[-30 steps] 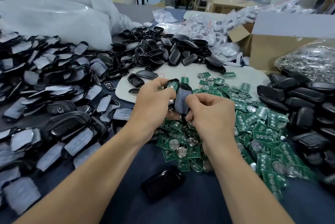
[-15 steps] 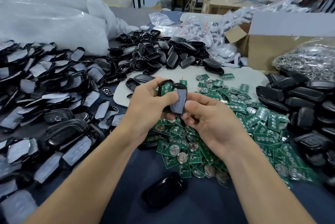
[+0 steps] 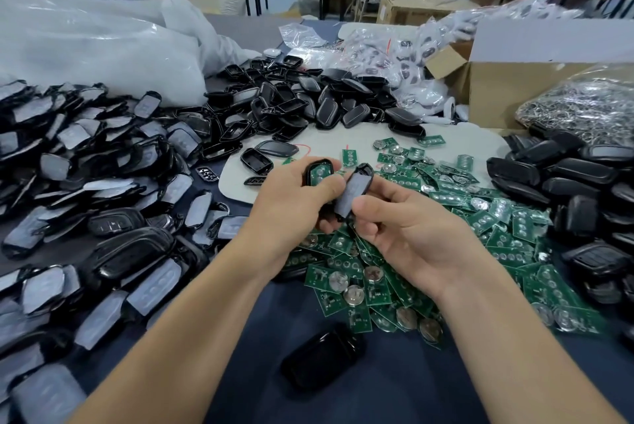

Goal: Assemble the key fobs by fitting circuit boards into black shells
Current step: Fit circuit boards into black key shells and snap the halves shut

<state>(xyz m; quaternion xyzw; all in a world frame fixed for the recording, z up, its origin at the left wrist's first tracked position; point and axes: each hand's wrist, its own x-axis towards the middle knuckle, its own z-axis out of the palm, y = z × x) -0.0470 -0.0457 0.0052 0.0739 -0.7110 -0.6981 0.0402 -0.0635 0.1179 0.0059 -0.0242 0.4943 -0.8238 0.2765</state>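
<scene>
The left hand [image 3: 291, 204] is curled round a black shell [image 3: 319, 162] with a green board [image 3: 319, 176] seated in it, and the thumb lies across the board's lower part and hides it. The right hand [image 3: 411, 235] pinches a cover [image 3: 353, 192] between thumb and fingertips. Grey film covers the face of the cover turned to the camera, and the fingers hide its lower end. The cover stands tilted just beside the shell's right edge; whether the two touch I cannot tell. Both are held in the air over the left end of the board pile [image 3: 497, 217], a loose heap of green boards, many carrying a round silver cell. The hands and the right forearm block much of that end of the pile.

On the blue worktop [image 3: 377, 396], on the near side of the board pile, a lone shell [image 3: 322, 356] lies between the forearms. Left of the pile spreads a wide heap of filmed shells [image 3: 103, 176]. Beyond the pile a white mat [image 3: 463, 140] carries its far boards, and past that sits a heap of bare shells [image 3: 308, 104]. Right of the pile is another dark heap [image 3: 583, 183]. Beyond that stand a box [image 3: 507, 94] and a bag of metal rings [image 3: 583, 104]. Far left of the pile lie big clear plastic bags [image 3: 85, 46]
</scene>
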